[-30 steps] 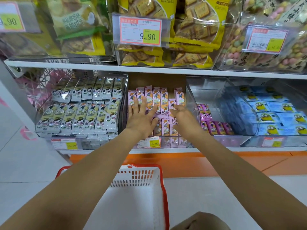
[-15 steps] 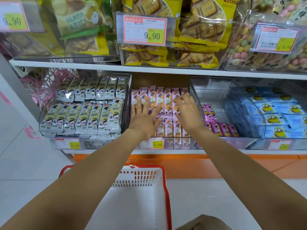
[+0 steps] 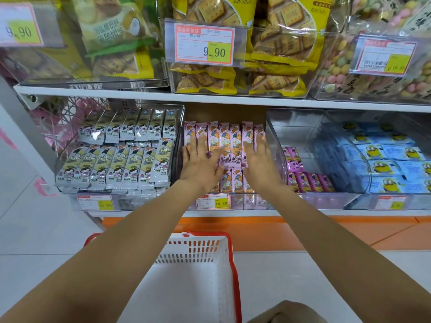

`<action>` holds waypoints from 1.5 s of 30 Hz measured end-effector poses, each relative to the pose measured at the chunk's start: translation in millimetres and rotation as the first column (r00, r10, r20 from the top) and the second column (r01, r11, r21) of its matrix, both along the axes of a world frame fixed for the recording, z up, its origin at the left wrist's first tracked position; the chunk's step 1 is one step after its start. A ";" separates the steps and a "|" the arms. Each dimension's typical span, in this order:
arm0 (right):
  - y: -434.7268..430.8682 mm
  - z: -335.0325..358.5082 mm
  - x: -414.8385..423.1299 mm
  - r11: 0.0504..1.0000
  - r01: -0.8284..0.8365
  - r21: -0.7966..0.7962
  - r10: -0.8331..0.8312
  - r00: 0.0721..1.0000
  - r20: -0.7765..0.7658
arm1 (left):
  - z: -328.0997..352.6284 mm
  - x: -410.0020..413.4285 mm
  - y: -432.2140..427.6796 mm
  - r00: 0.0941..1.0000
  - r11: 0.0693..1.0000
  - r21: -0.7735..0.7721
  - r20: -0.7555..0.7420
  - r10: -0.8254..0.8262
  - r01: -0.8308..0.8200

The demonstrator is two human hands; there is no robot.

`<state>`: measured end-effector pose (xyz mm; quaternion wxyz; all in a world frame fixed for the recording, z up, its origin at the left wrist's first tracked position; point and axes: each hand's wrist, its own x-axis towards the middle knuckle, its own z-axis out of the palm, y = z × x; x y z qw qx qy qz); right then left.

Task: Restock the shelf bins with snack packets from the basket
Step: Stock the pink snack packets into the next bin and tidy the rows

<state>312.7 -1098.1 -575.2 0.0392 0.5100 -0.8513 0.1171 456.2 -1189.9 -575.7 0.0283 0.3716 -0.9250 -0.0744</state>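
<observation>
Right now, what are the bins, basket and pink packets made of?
Bins: clear rigid plastic, likely acrylic; see-through walls with glare.
Basket: white moulded plastic, matte, with slotted walls and a red rim.
Pink packets: thin printed film, probably plastic; slight sheen, flat sealed ends.

A: Place type?
B: A shop, snack aisle. White shelves [image 3: 210, 99] are stacked in tiers and loaded with clear bins [image 3: 326, 199] of snack packets [image 3: 130, 164].
A: Evidence?
B: Price tags [image 3: 204, 45] are clipped to the bin fronts, 9.90 and 15.80 printed. A red-rimmed shopping basket [image 3: 198, 252] is set on the tiled floor [image 3: 35, 229].
</observation>
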 end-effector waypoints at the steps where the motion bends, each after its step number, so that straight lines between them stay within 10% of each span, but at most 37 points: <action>1: 1.1 -1.0 1.4 1.000 -0.009 -0.006 0.009 1.000 0.001 | -0.2 0.0 0.7 1.000 1.000 0.008 0.014 0.008 -0.008; 22: 2.1 -6.4 1.4 0.983 -0.181 -0.016 0.180 0.981 -0.078 | -0.8 4.8 -4.4 0.997 0.997 -0.063 0.057 -0.043 0.047; 34: 15.8 11.8 14.6 0.966 -0.247 -0.072 0.254 0.961 0.108 | 13.5 30.4 27.9 0.996 0.999 0.019 -0.071 -0.048 0.050; 45: 31.5 5.2 66.1 0.949 -0.310 0.060 0.275 0.904 0.328 | -24.8 111.5 85.4 0.984 0.952 -0.249 0.050 -0.173 0.180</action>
